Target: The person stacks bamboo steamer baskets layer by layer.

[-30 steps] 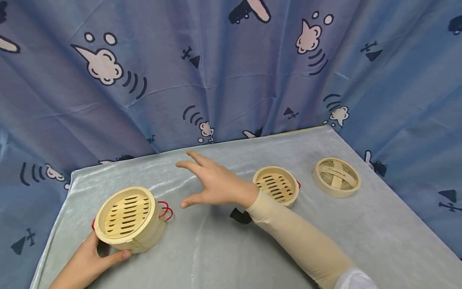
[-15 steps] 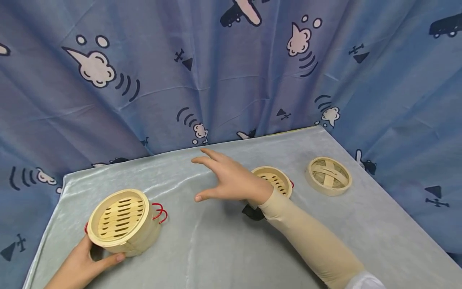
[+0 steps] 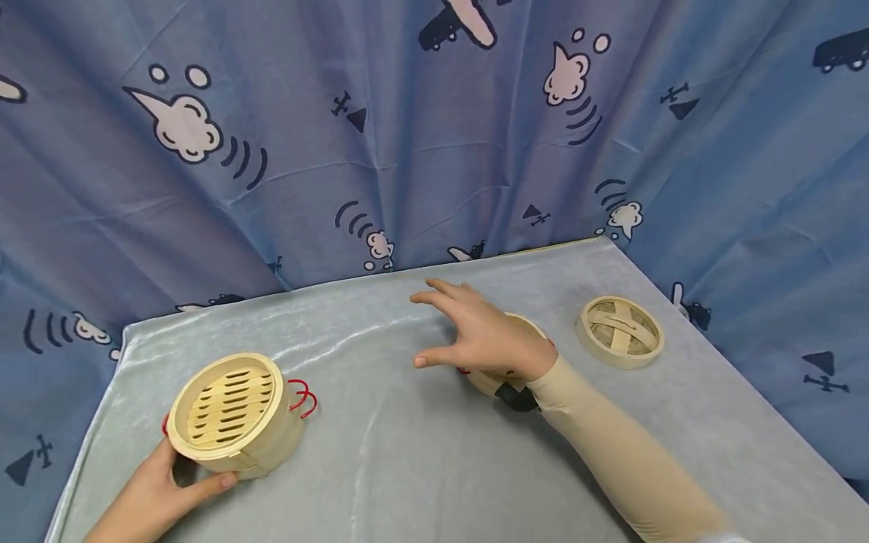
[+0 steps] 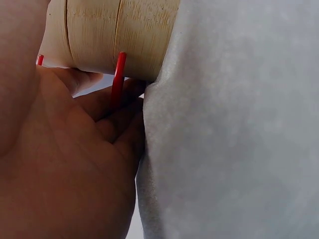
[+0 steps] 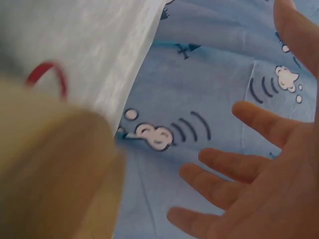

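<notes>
A stack of bamboo steamer baskets [image 3: 234,407] with red handles stands at the left of the table. My left hand [image 3: 152,490] grips its near left side, the thumb along the front. In the left wrist view, fingers curl beside a red handle [image 4: 118,82] under the bamboo wall [image 4: 94,35]. My right hand [image 3: 492,332] has its fingers spread and holds nothing. It hovers over a single steamer basket [image 3: 483,383], hiding most of it. In the right wrist view, that hand [image 5: 259,184] is apart from a blurred bamboo rim [image 5: 55,169].
A round bamboo steamer lid [image 3: 621,332] with crossed strips lies at the right. The table [image 3: 407,467] has a pale grey velvety cloth. A blue patterned curtain [image 3: 407,136] hangs behind and to the right. A black band [image 3: 517,397] shows under the right wrist.
My right hand has moved right, away from the stacked steamer baskets and over the single basket, fingers still spread. My left hand keeps its grip on the stack. The head view shifted slightly.
</notes>
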The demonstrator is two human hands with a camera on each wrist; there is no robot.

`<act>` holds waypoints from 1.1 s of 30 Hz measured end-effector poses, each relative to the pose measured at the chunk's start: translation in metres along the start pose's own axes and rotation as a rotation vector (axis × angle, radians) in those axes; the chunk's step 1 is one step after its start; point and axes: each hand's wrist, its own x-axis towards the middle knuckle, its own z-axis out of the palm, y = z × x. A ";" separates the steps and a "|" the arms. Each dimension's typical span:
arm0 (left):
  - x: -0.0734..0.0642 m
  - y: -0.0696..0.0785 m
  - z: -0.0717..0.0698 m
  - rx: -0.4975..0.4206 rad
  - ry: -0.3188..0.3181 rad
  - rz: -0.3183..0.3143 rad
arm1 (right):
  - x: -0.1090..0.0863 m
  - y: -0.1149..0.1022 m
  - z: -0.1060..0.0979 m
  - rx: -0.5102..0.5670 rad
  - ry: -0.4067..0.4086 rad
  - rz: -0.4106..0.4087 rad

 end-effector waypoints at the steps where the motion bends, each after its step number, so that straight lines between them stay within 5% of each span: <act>1: 0.000 -0.001 0.000 0.002 0.000 -0.001 | -0.002 0.003 -0.001 -0.001 -0.011 0.009; 24: 0.002 0.000 -0.003 -0.026 -0.020 -0.004 | -0.049 0.053 -0.004 -0.041 -0.059 0.115; 33: 0.002 0.002 -0.002 -0.008 -0.028 -0.020 | -0.069 0.067 -0.010 0.031 -0.089 0.165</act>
